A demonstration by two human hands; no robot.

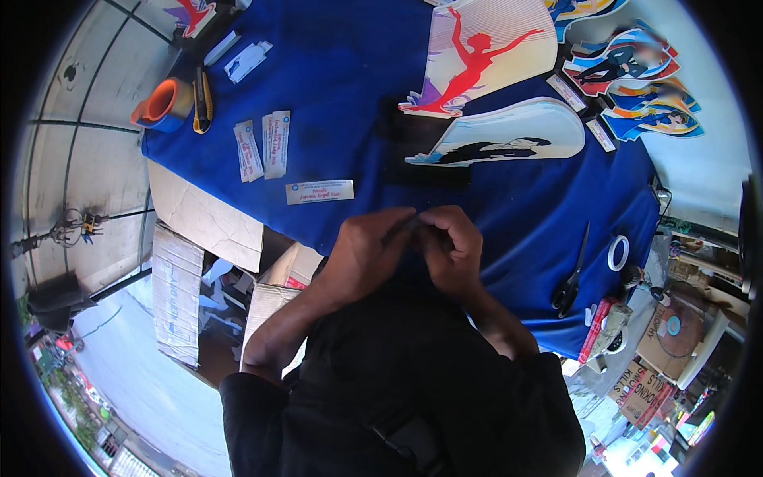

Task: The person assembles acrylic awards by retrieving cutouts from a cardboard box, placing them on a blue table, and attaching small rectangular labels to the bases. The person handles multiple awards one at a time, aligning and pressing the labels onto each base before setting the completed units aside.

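Note:
My left hand [369, 245] and my right hand [451, 243] meet over the near edge of the blue-covered table, just in front of my chest. Both are closed in a pinch, fingertips almost touching. Whatever lies between them is too small and dark to make out. Nearest to my left hand is a silver printed label strip [319, 192], flat on the cloth. Beyond it lie more label strips [276, 145] in small stacks. Ahead of my right hand stands a plaque with a red dancer figure [479, 60], and nearer a white plaque with a black figure [509, 139], both on dark bases.
On the left are an orange tape roll [163, 102], a yellow box cutter [202, 102] and white scraps [248, 62]. To the right lie black scissors [569, 290] and a white tape ring [617, 253]. Figure cutouts [624, 63] cluster far right. Open cardboard boxes [179, 294] stand below the table's left edge.

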